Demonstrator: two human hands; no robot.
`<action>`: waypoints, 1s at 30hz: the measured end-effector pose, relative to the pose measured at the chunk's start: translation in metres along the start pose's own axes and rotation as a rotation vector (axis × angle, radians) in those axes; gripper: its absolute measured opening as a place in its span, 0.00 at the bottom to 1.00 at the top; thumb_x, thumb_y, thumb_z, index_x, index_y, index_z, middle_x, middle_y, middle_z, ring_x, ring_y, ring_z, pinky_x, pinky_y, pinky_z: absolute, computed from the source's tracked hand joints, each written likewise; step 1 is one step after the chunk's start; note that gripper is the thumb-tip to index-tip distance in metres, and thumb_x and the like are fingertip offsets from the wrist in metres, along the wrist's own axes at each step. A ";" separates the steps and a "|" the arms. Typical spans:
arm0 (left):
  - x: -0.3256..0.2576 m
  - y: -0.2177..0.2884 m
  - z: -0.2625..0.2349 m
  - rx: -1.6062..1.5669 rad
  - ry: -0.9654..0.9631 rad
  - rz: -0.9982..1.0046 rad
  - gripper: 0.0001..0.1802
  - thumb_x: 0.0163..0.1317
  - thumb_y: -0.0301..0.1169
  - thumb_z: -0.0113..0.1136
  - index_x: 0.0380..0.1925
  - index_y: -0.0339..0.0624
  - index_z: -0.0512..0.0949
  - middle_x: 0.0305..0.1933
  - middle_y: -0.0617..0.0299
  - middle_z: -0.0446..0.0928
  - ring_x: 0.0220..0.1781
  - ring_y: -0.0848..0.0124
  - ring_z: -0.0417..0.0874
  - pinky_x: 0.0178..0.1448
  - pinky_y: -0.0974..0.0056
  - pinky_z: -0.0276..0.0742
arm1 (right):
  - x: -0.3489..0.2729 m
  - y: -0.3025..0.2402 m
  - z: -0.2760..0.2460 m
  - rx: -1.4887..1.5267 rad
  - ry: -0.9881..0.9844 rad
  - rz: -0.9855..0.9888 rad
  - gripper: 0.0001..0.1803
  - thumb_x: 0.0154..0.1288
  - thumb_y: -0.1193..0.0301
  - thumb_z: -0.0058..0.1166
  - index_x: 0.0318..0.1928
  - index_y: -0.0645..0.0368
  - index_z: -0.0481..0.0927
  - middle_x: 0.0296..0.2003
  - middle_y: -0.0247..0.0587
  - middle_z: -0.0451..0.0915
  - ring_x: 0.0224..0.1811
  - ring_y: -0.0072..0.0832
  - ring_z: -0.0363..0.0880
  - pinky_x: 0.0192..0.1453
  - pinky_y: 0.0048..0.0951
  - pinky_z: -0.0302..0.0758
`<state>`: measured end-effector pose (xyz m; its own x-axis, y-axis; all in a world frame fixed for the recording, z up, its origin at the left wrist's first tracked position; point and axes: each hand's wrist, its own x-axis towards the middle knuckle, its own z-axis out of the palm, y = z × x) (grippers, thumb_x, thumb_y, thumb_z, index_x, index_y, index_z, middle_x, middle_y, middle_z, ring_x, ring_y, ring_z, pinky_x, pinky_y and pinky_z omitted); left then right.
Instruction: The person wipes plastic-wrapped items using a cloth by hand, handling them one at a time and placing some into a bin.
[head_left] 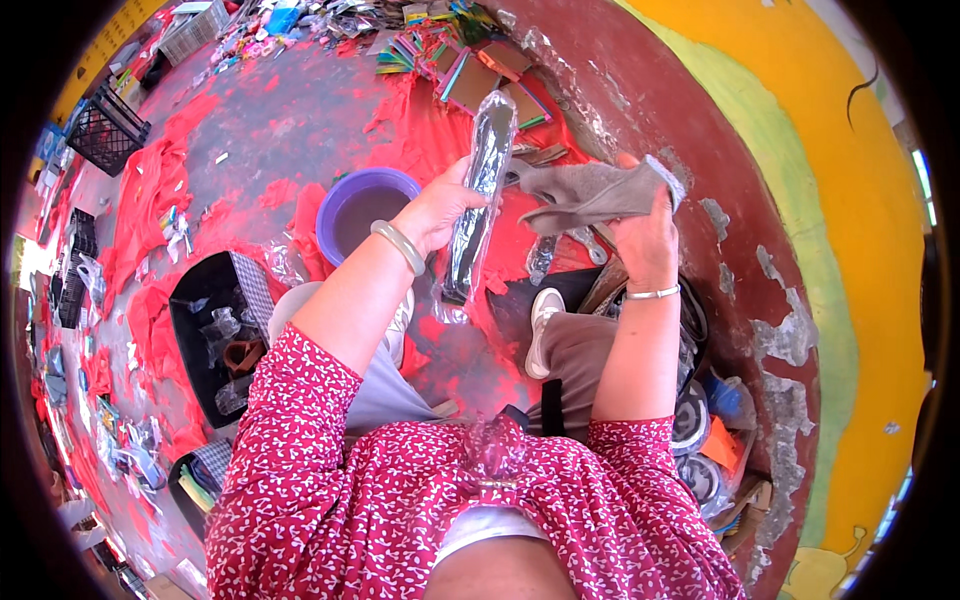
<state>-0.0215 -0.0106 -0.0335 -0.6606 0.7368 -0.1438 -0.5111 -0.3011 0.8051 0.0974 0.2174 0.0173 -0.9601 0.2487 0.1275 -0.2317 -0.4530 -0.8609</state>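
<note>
Red-strewn floor — left hand grips a plastic-wrapped pack, right hand a grey cloth.

The package is showing black through clear film, and the cloth at one o'clock is looking grey-brown. At six o'clock, the blouse is bearing white sprigs on crimson; the ten-o'clock basin is showing purple.

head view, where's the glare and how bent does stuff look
In the head view, white glare streaks the plastic-wrapped package in the left hand; also in the head view, the painted wall bows strongly toward the rim, the corners go black, and a patch at the far left edge looks washed out.
</note>
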 end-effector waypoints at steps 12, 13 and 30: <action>0.004 -0.022 0.010 0.271 -0.080 -0.077 0.25 0.49 0.16 0.51 0.50 0.39 0.66 0.37 0.60 0.72 0.38 0.72 0.76 0.41 0.69 0.73 | -0.005 -0.008 0.009 0.354 -0.109 -0.026 0.40 0.64 0.43 0.36 0.67 0.55 0.49 0.58 0.49 0.65 0.61 0.43 0.63 0.62 0.48 0.60; 0.003 -0.027 0.010 0.290 -0.065 -0.105 0.25 0.49 0.16 0.52 0.51 0.40 0.66 0.37 0.60 0.72 0.38 0.73 0.75 0.41 0.68 0.73 | -0.005 -0.008 0.010 0.373 -0.131 -0.017 0.39 0.64 0.43 0.36 0.67 0.54 0.49 0.59 0.49 0.64 0.60 0.44 0.64 0.62 0.48 0.61; 0.005 -0.037 0.035 -0.131 -0.197 -0.040 0.22 0.48 0.19 0.61 0.46 0.39 0.72 0.41 0.61 0.76 0.42 0.70 0.78 0.45 0.64 0.76 | 0.006 0.028 0.018 -0.331 0.360 0.252 0.10 0.61 0.69 0.52 0.41 0.59 0.76 0.40 0.40 0.79 0.42 0.26 0.77 0.44 0.24 0.71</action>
<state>0.0133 0.0257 -0.0433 -0.5250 0.8497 -0.0481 -0.6100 -0.3363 0.7175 0.0828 0.1911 0.0026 -0.8517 0.4710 -0.2297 0.1161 -0.2578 -0.9592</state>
